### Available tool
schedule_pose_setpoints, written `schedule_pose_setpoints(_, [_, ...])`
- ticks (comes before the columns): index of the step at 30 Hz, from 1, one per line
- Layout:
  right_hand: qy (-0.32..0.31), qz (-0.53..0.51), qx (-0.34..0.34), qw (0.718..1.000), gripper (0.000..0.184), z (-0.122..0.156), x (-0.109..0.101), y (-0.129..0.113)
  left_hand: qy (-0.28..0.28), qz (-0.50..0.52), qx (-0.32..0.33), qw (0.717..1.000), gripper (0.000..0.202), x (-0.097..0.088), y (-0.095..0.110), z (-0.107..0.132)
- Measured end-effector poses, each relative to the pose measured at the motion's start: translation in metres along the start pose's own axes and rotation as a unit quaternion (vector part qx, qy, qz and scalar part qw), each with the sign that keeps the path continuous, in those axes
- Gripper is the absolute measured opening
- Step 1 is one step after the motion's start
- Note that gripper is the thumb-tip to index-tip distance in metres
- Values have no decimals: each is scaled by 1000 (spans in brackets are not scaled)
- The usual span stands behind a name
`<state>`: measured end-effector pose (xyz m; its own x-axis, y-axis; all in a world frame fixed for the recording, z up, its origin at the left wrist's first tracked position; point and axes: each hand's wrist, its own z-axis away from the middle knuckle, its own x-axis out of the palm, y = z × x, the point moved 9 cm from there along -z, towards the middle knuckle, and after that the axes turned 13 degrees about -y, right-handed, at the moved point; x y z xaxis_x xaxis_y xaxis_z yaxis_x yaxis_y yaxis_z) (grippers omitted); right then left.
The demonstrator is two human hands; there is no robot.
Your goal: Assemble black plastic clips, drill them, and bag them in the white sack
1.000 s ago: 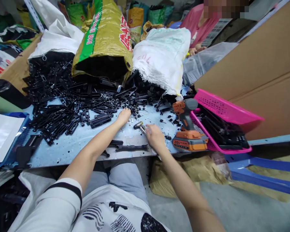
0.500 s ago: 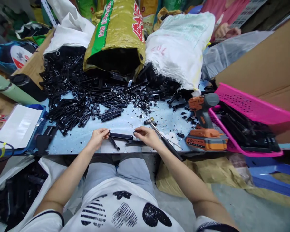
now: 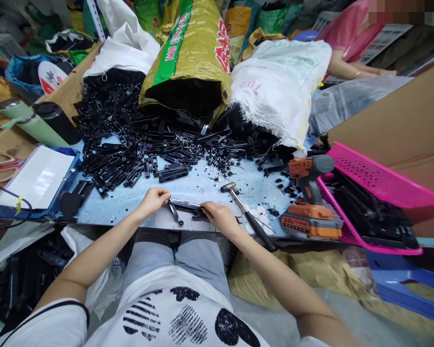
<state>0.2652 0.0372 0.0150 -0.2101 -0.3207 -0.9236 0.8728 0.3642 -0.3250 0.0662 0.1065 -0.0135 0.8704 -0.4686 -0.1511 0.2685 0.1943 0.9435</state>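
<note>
Between my hands lies a long black plastic bar (image 3: 185,205) close to the table's front edge. My left hand (image 3: 156,198) pinches its left end. At the other end, the fingers of my right hand (image 3: 217,214) are closed on the bar. A short black arm-like piece (image 3: 175,213) slants down from the bar's left end; whether it is joined there I cannot tell. Another dark part shows partly under the bar near my right hand. A hammer (image 3: 248,214) with a black handle rests just right of my right hand.
Heaped black parts (image 3: 130,140) and small metal pins (image 3: 222,161) spread before the sacks (image 3: 188,58). An orange cordless drill (image 3: 309,197) stands at right beside a pink basket (image 3: 383,180). A clipboard (image 3: 36,178) lies left. At the back right are another person's arms (image 3: 350,70).
My view has shifted, so the table sits lower and further right. My right hand's fingers have closed over the bar's right end. The other person's arms have moved.
</note>
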Motion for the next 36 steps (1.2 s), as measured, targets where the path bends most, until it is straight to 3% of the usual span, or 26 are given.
schedule_pose_setpoints(3, [24, -18, -19, 999, 23, 3, 0, 2, 48, -117, 53, 991, 22, -3, 15, 2])
schedule_pose_setpoints(7, [56, -41, -54, 996, 26, 7, -1, 1, 44, -323, 139, 935, 23, 17, 29, 16])
schedule_pose_setpoints(12, [91, -55, -87, 991, 30, 15, 4, 2, 58, -480, 194, 854, 32, 39, 19, 32])
schedule_pose_setpoints(17, [88, -62, -114, 988, 40, 21, 15, 15, 48, -552, 190, 810, 34, 44, 16, 32])
schedule_pose_setpoints(19, [67, -46, -135, 988, 45, 21, 20, 18, 0, -570, 234, 787, 35, 58, 22, 31])
schedule_pose_setpoints(21, [40, 1, -142, 989, 47, 20, 23, 22, -102, -587, 291, 749, 39, 85, 26, 29])
schedule_pose_setpoints(23, [24, 68, -108, 992, 50, 18, 24, 32, -170, -605, 298, 719, 45, 106, 29, 21])
schedule_pose_setpoints(26, [15, 144, -22, 989, 60, 17, 16, 50, -160, -621, 224, 734, 48, 112, 36, -3])
schedule_pose_setpoints(29, [-6, 137, -59, 989, 68, 25, 0, 40, -146, -585, 176, 778, 52, 106, 48, -4])
schedule_pose_setpoints(31, [-21, 90, -152, 984, 69, 39, -18, 14, -153, -527, 207, 810, 60, 104, 62, 20])
schedule_pose_setpoints(33, [-41, 17, -255, 966, 68, 59, -35, -20, -173, -429, 281, 841, 65, 105, 83, 61])
schedule_pose_setpoints(36, [-50, -131, -389, 910, 64, 83, -46, -74, -191, -254, 378, 869, 67, 112, 112, 122])
